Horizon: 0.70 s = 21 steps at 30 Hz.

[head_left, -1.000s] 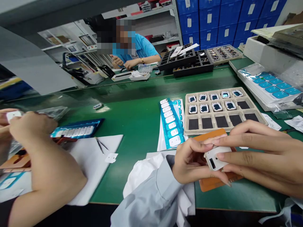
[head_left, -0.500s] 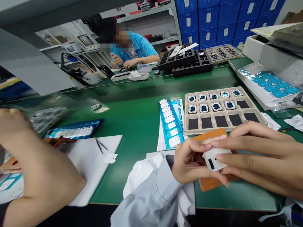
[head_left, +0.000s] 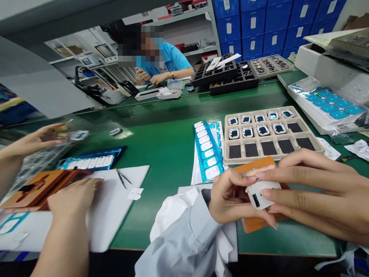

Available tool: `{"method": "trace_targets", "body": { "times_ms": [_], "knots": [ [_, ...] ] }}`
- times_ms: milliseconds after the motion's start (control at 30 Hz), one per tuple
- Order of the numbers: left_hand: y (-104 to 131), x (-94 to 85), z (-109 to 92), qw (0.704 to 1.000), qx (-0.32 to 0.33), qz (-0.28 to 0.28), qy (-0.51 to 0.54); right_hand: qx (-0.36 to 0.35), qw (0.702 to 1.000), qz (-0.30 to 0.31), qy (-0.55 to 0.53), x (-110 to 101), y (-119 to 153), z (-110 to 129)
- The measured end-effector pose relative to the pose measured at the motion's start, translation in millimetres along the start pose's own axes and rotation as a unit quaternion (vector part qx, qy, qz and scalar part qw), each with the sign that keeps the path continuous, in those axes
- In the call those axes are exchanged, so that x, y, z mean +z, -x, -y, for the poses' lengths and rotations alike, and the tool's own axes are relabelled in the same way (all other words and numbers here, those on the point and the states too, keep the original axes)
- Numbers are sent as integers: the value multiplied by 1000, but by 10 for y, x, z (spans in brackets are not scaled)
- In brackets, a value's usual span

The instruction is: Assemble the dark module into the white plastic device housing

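Observation:
My left hand (head_left: 230, 196), in a grey sleeve, grips one end of a small white casing (head_left: 268, 195) between thumb and fingers. The casing has rounded corners, a black slot near its left end and a small dark hole. My right hand (head_left: 314, 188) lies across its other end, index and middle fingertips pressing on its face. Both hands hold it just above an orange block (head_left: 255, 227), mostly covered by them. Behind my hands, a beige compartment tray (head_left: 314, 132) carries several white-rimmed casings with dark blue centres. Beside it lies a blue sheet of white stickers (head_left: 206, 146).
A white cloth (head_left: 170, 211) lies by my left forearm. At left, a co-worker's hands (head_left: 72, 196) are over a white mat (head_left: 115, 215) with tweezers (head_left: 122, 177). Another person (head_left: 167, 61) sits across the green table (head_left: 161, 142). Black trays (head_left: 248, 82) stand at the back.
My hands and the white casing have hardly moved. At left, the co-worker's arms have shifted: one hand now rests by the orange fixture, the other reaches out above the clear tray.

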<state>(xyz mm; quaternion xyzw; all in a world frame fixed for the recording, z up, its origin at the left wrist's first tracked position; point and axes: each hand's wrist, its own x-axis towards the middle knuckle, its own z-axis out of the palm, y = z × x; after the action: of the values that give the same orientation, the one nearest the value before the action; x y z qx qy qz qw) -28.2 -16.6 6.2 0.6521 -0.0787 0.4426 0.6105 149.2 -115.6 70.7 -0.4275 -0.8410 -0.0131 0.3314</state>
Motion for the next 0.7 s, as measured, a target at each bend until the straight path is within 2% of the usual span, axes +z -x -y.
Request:
{"method": "trace_targets", "body": {
  "times_ms": [300, 500, 700],
  "knots": [
    [2, -4, 13, 997, 3, 0, -77, 28, 999, 9, -34, -10, 33, 18],
    [19, 5, 49, 994, 37, -24, -99, 87, 991, 31, -92, -5, 66, 26],
    [-1, -4, 14, 995, 32, -21, -87, 46, 996, 29, -64, -4, 42, 18]
  ]
}}
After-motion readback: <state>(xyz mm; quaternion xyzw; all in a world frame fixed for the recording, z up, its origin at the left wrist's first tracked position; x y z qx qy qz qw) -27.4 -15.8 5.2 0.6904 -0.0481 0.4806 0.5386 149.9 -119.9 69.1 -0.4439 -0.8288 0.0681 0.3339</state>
